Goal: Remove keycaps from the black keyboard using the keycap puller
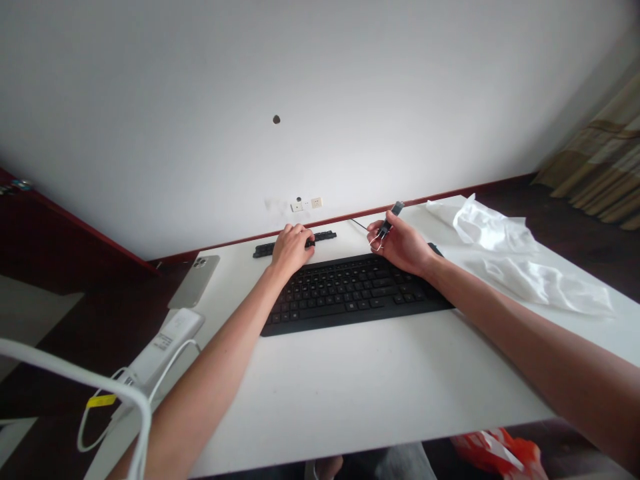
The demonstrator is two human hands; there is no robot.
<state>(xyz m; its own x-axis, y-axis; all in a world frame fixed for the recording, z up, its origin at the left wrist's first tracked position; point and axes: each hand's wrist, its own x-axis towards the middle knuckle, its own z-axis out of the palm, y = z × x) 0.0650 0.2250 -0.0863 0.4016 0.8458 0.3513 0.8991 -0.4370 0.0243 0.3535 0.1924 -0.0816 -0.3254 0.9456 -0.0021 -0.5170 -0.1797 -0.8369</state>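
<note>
A black keyboard (345,293) lies on the white table, most of its keys in place. Behind it runs a row of loose black keycaps (265,250). My left hand (291,248) is over this row, thumb and fingertips closed around what looks like a black keycap (310,243). The hand hides the middle of the row. Above the keyboard's back right part, my right hand (397,243) is palm up, its fingers closed on a keycap puller (395,215) with a dark handle and thin wire loops.
At the table's left edge lie a phone (195,281) and a white power strip (167,340) with a white cable (75,373) looping in front. Crumpled white plastic wrapping (540,287) covers the right side. A wall (320,153) with sockets stands behind. An orange-red bag (500,453) lies below the front edge.
</note>
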